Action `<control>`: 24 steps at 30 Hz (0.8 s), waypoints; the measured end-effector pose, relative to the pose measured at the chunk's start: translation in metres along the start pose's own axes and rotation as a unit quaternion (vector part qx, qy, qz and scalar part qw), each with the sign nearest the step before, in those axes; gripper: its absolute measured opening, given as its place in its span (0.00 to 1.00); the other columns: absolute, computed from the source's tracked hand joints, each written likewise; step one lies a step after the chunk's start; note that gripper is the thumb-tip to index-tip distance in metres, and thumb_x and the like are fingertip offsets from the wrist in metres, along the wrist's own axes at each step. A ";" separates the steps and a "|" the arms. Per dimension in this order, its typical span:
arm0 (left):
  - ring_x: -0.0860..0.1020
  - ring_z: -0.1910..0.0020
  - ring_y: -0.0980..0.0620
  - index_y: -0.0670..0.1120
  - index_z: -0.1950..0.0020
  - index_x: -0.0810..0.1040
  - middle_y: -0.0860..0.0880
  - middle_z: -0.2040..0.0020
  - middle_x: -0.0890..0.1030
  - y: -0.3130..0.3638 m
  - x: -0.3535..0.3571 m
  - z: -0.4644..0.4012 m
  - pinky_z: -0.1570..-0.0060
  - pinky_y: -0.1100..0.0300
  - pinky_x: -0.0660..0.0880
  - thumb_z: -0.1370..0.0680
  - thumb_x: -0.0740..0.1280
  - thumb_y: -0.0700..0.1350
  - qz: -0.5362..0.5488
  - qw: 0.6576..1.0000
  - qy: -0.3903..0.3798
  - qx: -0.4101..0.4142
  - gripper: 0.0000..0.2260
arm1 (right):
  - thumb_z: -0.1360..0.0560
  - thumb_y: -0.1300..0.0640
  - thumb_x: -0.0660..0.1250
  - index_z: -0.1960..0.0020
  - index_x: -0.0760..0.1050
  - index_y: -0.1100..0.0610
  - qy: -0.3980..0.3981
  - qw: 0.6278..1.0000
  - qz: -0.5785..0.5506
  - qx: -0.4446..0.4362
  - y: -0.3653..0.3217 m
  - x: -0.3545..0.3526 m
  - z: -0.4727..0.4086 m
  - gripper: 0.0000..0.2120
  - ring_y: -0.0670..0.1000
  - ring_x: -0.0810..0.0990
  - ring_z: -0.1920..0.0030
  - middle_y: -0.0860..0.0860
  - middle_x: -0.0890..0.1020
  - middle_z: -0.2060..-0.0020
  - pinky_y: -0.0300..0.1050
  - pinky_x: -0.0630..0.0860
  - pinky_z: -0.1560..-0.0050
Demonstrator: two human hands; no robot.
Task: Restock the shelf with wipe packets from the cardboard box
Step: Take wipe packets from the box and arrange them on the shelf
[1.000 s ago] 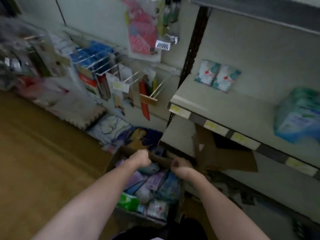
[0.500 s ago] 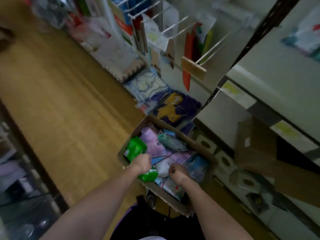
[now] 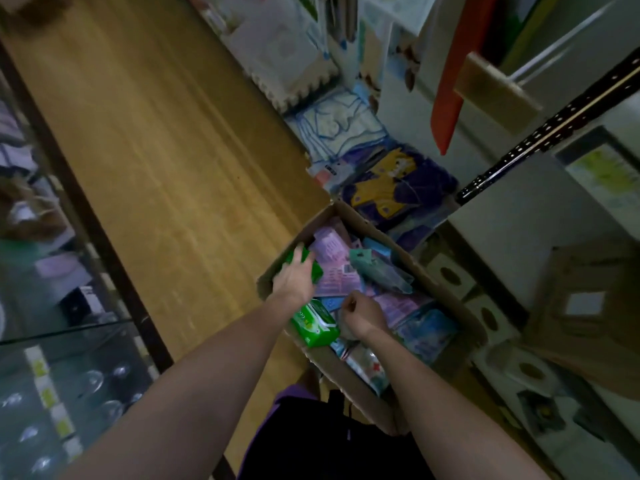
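Gripping green packet (image 3: 304, 263), left hand (image 3: 294, 280), right hand (image 3: 363, 315) fisted

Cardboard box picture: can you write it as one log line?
step: picking | left hand: on green packet | right hand: curled, grip unclear | cardboard box: full

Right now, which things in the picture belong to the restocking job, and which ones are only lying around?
Belongs to the job:
- cardboard box
- green packet under the left hand
- second green packet
- purple packets
- right hand, curled among the packets

Only lying around:
- foam mats against the wall
- purple and yellow package on the floor
- glass cabinet
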State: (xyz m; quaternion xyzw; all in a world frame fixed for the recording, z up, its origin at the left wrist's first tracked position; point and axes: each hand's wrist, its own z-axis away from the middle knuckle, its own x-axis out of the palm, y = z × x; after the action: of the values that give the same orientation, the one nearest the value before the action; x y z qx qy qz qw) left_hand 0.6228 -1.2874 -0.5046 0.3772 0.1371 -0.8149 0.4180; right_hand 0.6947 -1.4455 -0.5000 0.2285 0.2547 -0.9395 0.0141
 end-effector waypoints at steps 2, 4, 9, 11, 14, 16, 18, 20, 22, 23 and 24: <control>0.71 0.34 0.37 0.56 0.24 0.58 0.49 0.21 0.48 -0.001 0.003 -0.009 0.41 0.44 0.74 0.24 0.68 0.56 -0.017 0.999 -0.042 -0.002 0.32 | 0.22 0.57 0.61 0.54 0.70 0.55 -0.007 1.000 -0.005 0.004 0.003 0.003 -0.001 0.03 0.58 0.75 0.54 0.54 0.76 0.57 0.47 0.68 0.58; 0.71 0.35 0.36 0.58 0.24 0.58 0.47 0.22 0.48 0.000 0.009 -0.012 0.41 0.43 0.75 0.23 0.66 0.58 -0.061 0.997 -0.056 -0.002 0.30 | 0.22 0.57 0.61 0.54 0.71 0.56 -0.009 1.000 -0.010 0.012 0.008 0.007 0.000 0.03 0.59 0.77 0.50 0.57 0.79 0.54 0.48 0.70 0.55; 0.65 0.35 0.33 0.54 0.27 0.63 0.45 0.22 0.47 0.009 0.017 -0.004 0.41 0.44 0.73 0.19 0.61 0.50 -0.115 0.993 -0.023 -0.010 0.20 | 0.23 0.56 0.62 0.56 0.70 0.55 -0.026 0.999 0.009 0.039 0.017 0.014 0.008 0.04 0.58 0.78 0.48 0.56 0.81 0.53 0.45 0.69 0.55; 0.66 0.36 0.33 0.49 0.30 0.67 0.44 0.24 0.48 0.012 0.016 0.002 0.43 0.44 0.74 0.19 0.62 0.50 -0.082 0.996 -0.009 -0.026 0.18 | 0.23 0.57 0.62 0.55 0.71 0.55 -0.031 0.998 0.011 0.046 0.017 0.015 0.011 0.03 0.57 0.78 0.49 0.55 0.81 0.53 0.45 0.71 0.54; 0.74 0.44 0.33 0.47 0.34 0.69 0.41 0.29 0.54 0.009 0.016 0.012 0.48 0.47 0.77 0.21 0.66 0.51 -0.048 0.997 0.042 -0.038 0.18 | 0.23 0.56 0.62 0.51 0.73 0.58 -0.020 0.999 0.008 0.048 0.012 0.015 0.015 0.05 0.58 0.78 0.50 0.57 0.81 0.53 0.47 0.73 0.52; 0.77 0.49 0.35 0.46 0.36 0.70 0.41 0.30 0.57 0.002 0.014 0.018 0.49 0.48 0.76 0.22 0.66 0.46 -0.014 0.997 0.073 -0.038 0.15 | 0.23 0.57 0.62 0.51 0.72 0.57 -0.003 0.999 0.002 0.044 0.006 0.012 0.020 0.05 0.59 0.78 0.49 0.57 0.80 0.52 0.47 0.73 0.52; 0.77 0.48 0.35 0.46 0.38 0.72 0.42 0.30 0.58 -0.004 0.011 0.025 0.47 0.47 0.75 0.22 0.65 0.39 0.018 0.996 0.081 -0.036 0.13 | 0.23 0.55 0.62 0.53 0.71 0.56 0.008 0.999 -0.002 0.039 0.001 0.010 0.026 0.04 0.59 0.77 0.50 0.56 0.79 0.54 0.46 0.71 0.54; 0.74 0.45 0.35 0.46 0.41 0.72 0.44 0.31 0.57 -0.006 0.004 0.031 0.46 0.45 0.75 0.24 0.65 0.36 0.032 0.996 0.087 -0.010 0.13 | 0.24 0.54 0.63 0.53 0.72 0.55 0.020 0.999 -0.016 0.043 -0.003 0.008 0.034 0.04 0.58 0.77 0.49 0.55 0.79 0.54 0.46 0.72 0.53; 0.72 0.46 0.36 0.47 0.47 0.70 0.46 0.32 0.57 -0.006 -0.010 0.034 0.46 0.44 0.74 0.26 0.67 0.35 0.047 0.995 0.082 0.041 0.12 | 0.25 0.54 0.63 0.50 0.74 0.56 0.038 0.998 -0.031 0.051 -0.005 0.004 0.044 0.07 0.58 0.77 0.47 0.56 0.80 0.51 0.45 0.73 0.50; 0.72 0.47 0.37 0.47 0.51 0.69 0.46 0.32 0.56 -0.005 -0.021 0.036 0.46 0.45 0.74 0.28 0.68 0.35 0.074 0.992 0.070 0.069 0.12 | 0.24 0.54 0.63 0.49 0.74 0.56 0.048 0.997 -0.041 0.053 -0.006 0.000 0.049 0.07 0.58 0.78 0.47 0.57 0.80 0.51 0.45 0.72 0.49; 0.73 0.48 0.38 0.47 0.52 0.69 0.45 0.33 0.57 -0.002 -0.034 0.038 0.45 0.48 0.74 0.29 0.70 0.36 0.107 0.988 0.055 0.098 0.14 | 0.24 0.54 0.63 0.50 0.74 0.56 0.057 0.995 -0.055 0.057 -0.009 -0.006 0.057 0.06 0.57 0.78 0.49 0.56 0.80 0.52 0.45 0.72 0.50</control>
State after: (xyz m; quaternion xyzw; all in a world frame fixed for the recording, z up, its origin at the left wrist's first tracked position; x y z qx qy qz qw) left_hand 0.6149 -1.2869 -0.4539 0.4731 0.0378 -0.7532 0.4555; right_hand 0.6752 -1.4661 -0.4499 0.2680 0.2136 -0.9372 -0.0654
